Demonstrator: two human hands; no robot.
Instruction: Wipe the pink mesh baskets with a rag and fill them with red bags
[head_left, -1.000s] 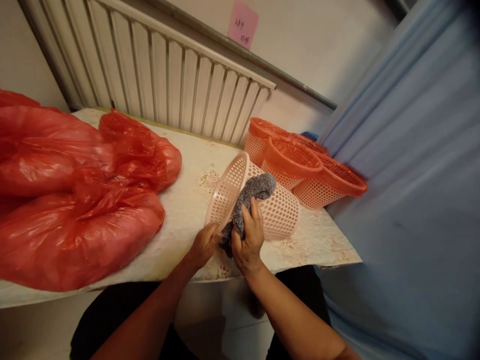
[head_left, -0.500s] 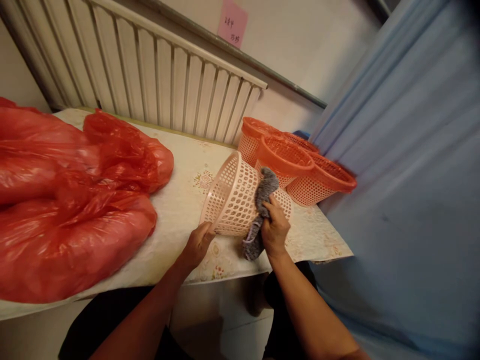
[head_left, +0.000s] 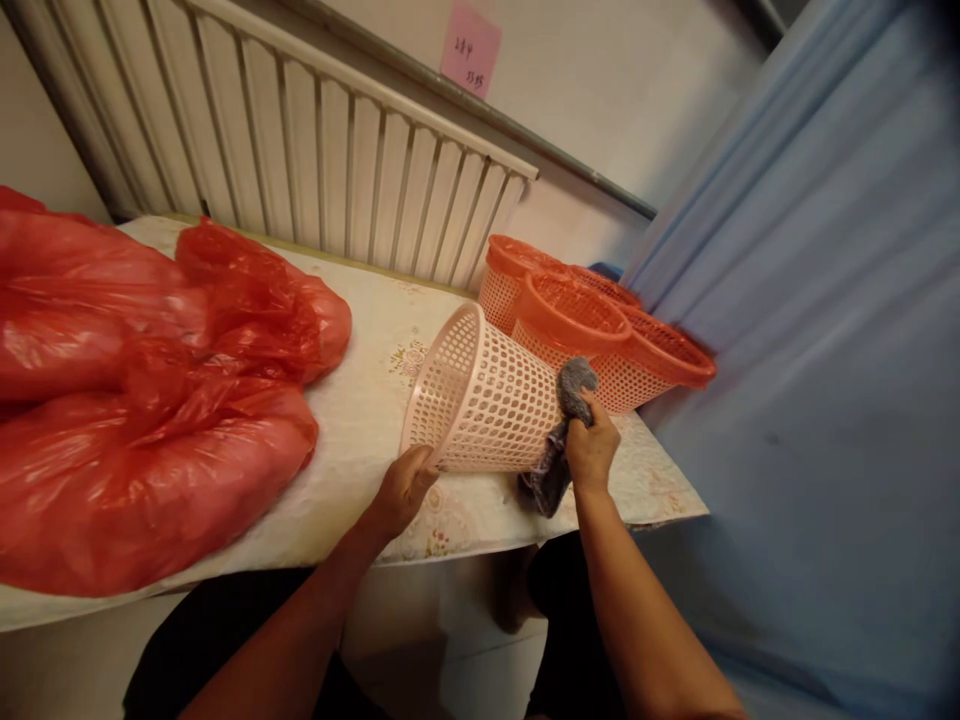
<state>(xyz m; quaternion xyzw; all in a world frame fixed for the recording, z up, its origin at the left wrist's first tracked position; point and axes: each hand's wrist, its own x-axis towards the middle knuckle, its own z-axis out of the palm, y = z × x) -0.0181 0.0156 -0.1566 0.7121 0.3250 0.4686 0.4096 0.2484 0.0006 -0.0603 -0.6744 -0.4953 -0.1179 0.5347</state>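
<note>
Basket of pale pink perforated plastic (head_left: 499, 405) is tilting on its side over the cream flower-patterned table cover (head_left: 352, 440), mouth facing left, with the left hand (head_left: 405, 488) clamping the lower rim. Right hand (head_left: 592, 445), well apart from the left, is gripping a bunched fuzzy dark-grey cloth (head_left: 576, 382) and pressing it to the base end. Bulging translucent red plastic bags (head_left: 157, 480) are lying at left, while perforated baskets with red plastic liners (head_left: 574, 312) are standing clustered just behind, beside the pleated light-blue fabric curtain (head_left: 817, 380).
</note>
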